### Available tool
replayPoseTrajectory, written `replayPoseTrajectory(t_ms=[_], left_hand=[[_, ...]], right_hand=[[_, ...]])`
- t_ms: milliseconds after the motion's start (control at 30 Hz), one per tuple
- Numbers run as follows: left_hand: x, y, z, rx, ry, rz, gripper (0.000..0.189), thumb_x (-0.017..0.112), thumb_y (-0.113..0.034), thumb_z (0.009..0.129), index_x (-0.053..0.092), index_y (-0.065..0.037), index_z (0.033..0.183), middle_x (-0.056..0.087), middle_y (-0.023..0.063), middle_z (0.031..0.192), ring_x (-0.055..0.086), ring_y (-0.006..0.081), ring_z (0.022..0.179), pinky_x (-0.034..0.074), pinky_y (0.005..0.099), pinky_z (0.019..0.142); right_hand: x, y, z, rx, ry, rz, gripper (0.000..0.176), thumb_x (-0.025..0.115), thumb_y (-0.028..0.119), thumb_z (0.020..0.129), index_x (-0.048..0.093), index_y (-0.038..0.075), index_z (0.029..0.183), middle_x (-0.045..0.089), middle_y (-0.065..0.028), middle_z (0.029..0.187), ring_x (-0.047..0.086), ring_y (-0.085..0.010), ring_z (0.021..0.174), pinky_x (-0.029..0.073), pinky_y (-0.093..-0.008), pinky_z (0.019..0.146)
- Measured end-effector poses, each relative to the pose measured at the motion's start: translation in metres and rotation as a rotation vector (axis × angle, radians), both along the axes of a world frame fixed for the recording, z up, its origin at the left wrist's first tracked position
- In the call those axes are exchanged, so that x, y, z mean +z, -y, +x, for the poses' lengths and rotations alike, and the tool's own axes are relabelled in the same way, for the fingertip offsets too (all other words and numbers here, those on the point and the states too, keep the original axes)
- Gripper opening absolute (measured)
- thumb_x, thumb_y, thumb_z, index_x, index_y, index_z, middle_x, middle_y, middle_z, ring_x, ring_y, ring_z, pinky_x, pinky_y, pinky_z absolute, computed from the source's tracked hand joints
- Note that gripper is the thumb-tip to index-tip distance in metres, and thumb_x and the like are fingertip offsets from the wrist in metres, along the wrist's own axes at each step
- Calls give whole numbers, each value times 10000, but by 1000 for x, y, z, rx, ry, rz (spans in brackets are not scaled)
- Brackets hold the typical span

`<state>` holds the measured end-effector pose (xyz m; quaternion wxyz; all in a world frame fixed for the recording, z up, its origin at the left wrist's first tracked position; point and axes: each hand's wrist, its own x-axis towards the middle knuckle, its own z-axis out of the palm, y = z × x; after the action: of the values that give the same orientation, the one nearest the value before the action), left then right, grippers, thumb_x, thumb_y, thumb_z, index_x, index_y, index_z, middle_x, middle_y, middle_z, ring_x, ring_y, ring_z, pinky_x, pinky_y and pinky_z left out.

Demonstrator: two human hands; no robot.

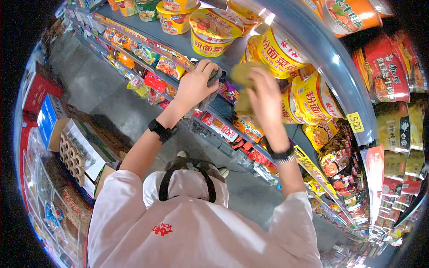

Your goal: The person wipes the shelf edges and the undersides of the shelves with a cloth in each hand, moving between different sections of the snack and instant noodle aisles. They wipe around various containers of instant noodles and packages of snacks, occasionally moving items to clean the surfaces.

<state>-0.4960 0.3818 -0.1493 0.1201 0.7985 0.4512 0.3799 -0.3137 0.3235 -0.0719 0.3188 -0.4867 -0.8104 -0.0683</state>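
My left hand (pixel 195 85) is closed around a dark grey cloth (pixel 215 77), part of which hangs below the fingers at the shelf's front edge. My right hand (pixel 267 98), smeared by motion, holds an olive-coloured cloth (pixel 244 75) with a lower part dangling beside the wrist. Just beyond the hands, a yellow instant noodle tub (pixel 212 33) stands on the shelf (pixel 178 43). Close to my right hand are more yellow noodle tubs (pixel 280 53), stacked and partly hidden behind it.
Lower shelves hold colourful snack packets (pixel 145 53). A curved upper shelf edge (pixel 333 58) with a yellow price tag (pixel 355 123) arches over at right, carrying red noodle tubs (pixel 382 69). Behind on the left stands an open carton (pixel 85 154) with cardboard tubes. Grey floor (pixel 85 76) runs between.
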Motion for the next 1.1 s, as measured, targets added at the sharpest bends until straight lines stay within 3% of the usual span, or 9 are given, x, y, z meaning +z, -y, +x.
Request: replayPoseTrajectory(t_ms=[100, 400, 533, 633, 667, 767, 900, 1000, 1100], left_hand=[[-3, 1, -1, 17, 5, -5, 328, 609, -201, 726, 484, -114, 1016, 483, 64, 1067, 561, 307, 844, 491, 389, 650], [-4, 1, -1, 23, 41, -23, 355, 636, -185, 690, 476, -117, 1000, 476, 68, 1063, 557, 301, 858, 482, 383, 674], [-1, 2, -1, 22, 69, -41, 376, 651, -166, 667, 471, -103, 990, 478, 78, 1037, 556, 303, 853, 481, 378, 680], [-2, 2, 0, 16, 84, -23, 375, 652, -163, 668, 471, -102, 991, 475, 78, 1037, 555, 306, 848, 480, 379, 678], [-2, 3, 0, 14, 81, -22, 375, 652, -163, 668, 471, -102, 991, 475, 78, 1037, 555, 306, 848, 480, 379, 678], [-3, 1, 0, 41, 50, -53, 349, 631, -181, 699, 469, -128, 1004, 466, 60, 1062, 558, 305, 848, 481, 377, 674], [-7, 2, 2, 44, 55, -47, 351, 634, -179, 699, 469, -125, 1005, 466, 65, 1065, 559, 303, 839, 480, 377, 665], [-7, 3, 4, 65, 63, -18, 366, 643, -174, 689, 467, -117, 1005, 462, 68, 1053, 560, 295, 826, 480, 366, 656], [-4, 5, 3, 69, 43, -1, 385, 652, -166, 679, 461, -113, 1009, 455, 70, 1044, 562, 285, 814, 480, 356, 649]], right_hand=[[-38, -55, -30, 22, 79, -52, 127, 448, 15, 741, 475, 15, 865, 543, -165, 861, 549, -329, 851, 469, -390, 720], [-44, -61, -10, -36, 204, -561, 146, 410, 23, 775, 480, -63, 871, 557, -261, 852, 562, -390, 831, 461, -455, 670], [-44, -62, -15, -45, 231, -541, 163, 399, 16, 778, 479, -75, 887, 555, -263, 852, 559, -396, 825, 463, -443, 687], [-56, -78, -23, -16, 285, -497, 194, 396, 12, 781, 455, -101, 926, 513, -285, 983, 526, -385, 934, 449, -417, 774], [-82, -87, -20, -27, 267, -233, 236, 397, 17, 783, 449, -117, 970, 491, -287, 1034, 511, -387, 963, 443, -406, 813], [-85, -101, -31, -116, 325, -274, 295, 390, 29, 788, 424, -136, 1031, 475, -299, 1077, 515, -394, 958, 436, -399, 846], [-74, -125, -38, -190, 149, -487, 288, 395, 37, 780, 476, -144, 989, 495, -301, 1059, 503, -392, 986, 407, -410, 883], [-86, -143, -40, -176, 316, -283, 218, 420, 12, 735, 548, -128, 841, 544, -290, 924, 517, -393, 917, 439, -429, 783], [-81, -153, -44, -226, 367, -404, 240, 411, 30, 747, 538, -134, 866, 539, -295, 943, 525, -393, 900, 436, -430, 792]])
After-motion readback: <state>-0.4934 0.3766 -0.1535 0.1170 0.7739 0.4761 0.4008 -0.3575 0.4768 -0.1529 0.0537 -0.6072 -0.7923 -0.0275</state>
